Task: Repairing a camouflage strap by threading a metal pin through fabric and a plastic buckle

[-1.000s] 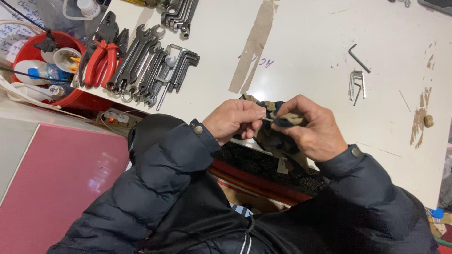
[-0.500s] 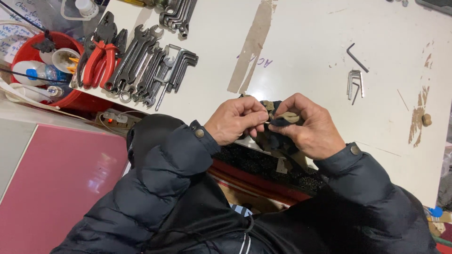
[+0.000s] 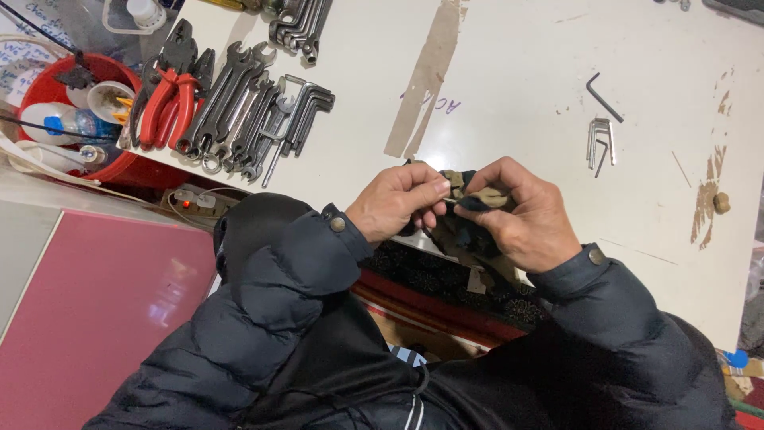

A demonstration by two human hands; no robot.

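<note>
Both hands meeting at frame centre over the white worktop edge, left hand fingers pinching a thin metal pin, right hand gripping a dark camouflage fabric piece, wrenches lying upper left

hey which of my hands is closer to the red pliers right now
Left. Your left hand is below and to the right of the red pliers, apart from them. Your right hand is farther right, across the dark piece both hands hold.
</note>
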